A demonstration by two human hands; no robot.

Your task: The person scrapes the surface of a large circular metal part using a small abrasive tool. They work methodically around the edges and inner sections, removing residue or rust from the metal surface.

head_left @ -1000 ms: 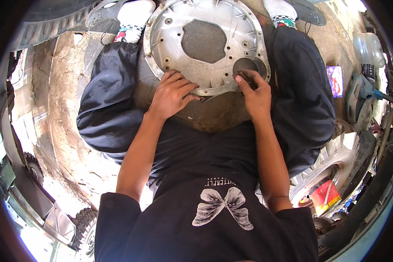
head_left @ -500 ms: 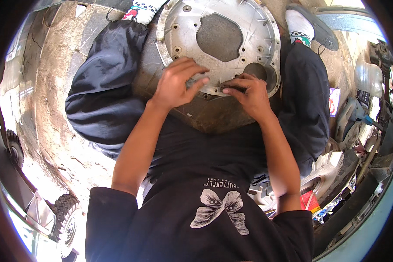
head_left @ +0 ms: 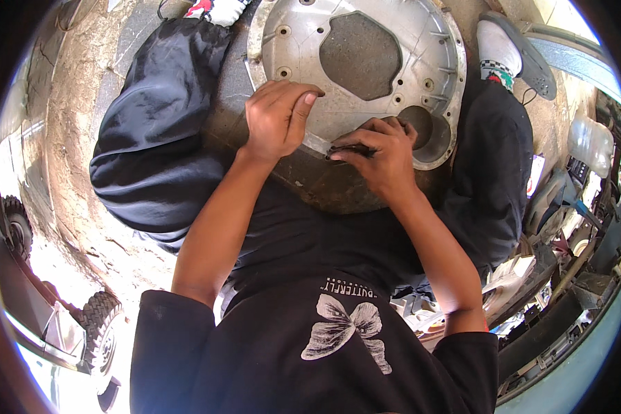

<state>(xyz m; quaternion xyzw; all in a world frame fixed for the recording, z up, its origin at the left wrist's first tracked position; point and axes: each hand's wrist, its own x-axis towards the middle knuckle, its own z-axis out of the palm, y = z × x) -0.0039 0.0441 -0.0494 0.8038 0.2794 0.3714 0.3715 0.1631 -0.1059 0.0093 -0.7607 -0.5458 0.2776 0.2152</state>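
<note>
A round, silver-grey cast bell housing [head_left: 348, 114] lies between my legs, with a large irregular opening in its middle and bolt holes round its rim. My left hand [head_left: 277, 117] is over the rim's near left side, its fingers curled together and the thumb pressed against them. Whatever it pinches, if anything, is too small to make out. At the near rim, my right hand [head_left: 386, 155] grips a small dark piece [head_left: 348, 150] between thumb and fingers. That piece is against or just above the rim; its exact kind does not show.
My legs, in dark trousers [head_left: 162, 131], flank the housing on both sides. A grey sandal [head_left: 531, 65] is on my right foot. Vehicle parts [head_left: 555, 303] crowd the right side. A tyred wheel [head_left: 102, 331] stands at lower left on the worn floor [head_left: 76, 172].
My right hand has shifted left along the near rim with the dark piece. My left hand's fingers have drawn together. The housing appears farther right and higher in the view.
</note>
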